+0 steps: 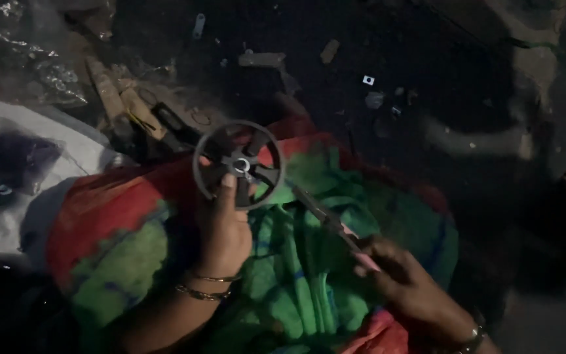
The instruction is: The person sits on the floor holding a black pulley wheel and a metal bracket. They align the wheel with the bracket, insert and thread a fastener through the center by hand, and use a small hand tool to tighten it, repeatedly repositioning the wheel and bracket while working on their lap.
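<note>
My left hand [224, 229] grips a dark round wheel [238, 165] with several spokes and a shiny metal hub, holding it upright over my lap. My thumb lies on the wheel's lower part near the hub. My right hand [406, 282] holds a slim tool with a pink handle [332, 223]. Its metal tip points up and left toward the wheel's lower right rim and is close to it. Thin bangles circle my left wrist, and a band sits on my right wrist.
A red, green and blue cloth [296, 275] covers my lap. Wooden sticks and dark tools [132, 111] lie on the dim floor at upper left. A white sack [40, 144] lies at left. Small scraps and a white nut [368, 80] dot the dark ground ahead.
</note>
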